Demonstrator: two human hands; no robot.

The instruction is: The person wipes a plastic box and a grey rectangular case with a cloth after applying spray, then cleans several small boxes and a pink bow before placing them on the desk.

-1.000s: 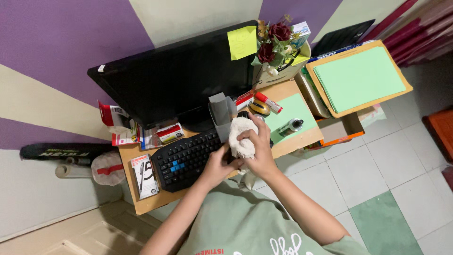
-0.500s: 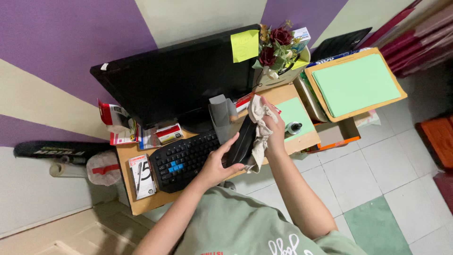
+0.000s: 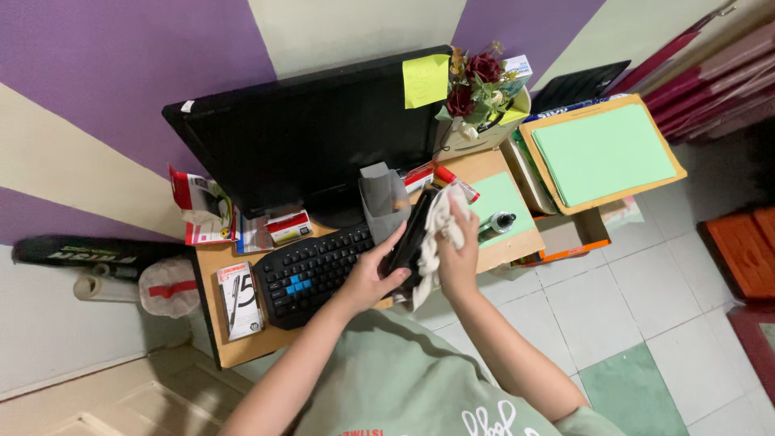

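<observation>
While the person sat over the small wooden desk (image 3: 500,250), the left hand (image 3: 373,274) was closed around the lower end of a flat black rectangular device (image 3: 410,238), thumb and fingers wrapped about its edges. The device was held tilted above the desk's front edge, just right of the black computer keyboard (image 3: 311,270). The right hand (image 3: 458,250) pressed a crumpled white cloth (image 3: 436,234) against the device's right side, its fingers curled over the cloth and gripping it. Part of the cloth hung below the hands. Behind them stood a grey plastic holder (image 3: 381,198) and a black flat monitor (image 3: 315,137) bearing a yellow sticky note (image 3: 425,80). A green folder on a brown board (image 3: 601,153) lay to the right, well apart.
</observation>
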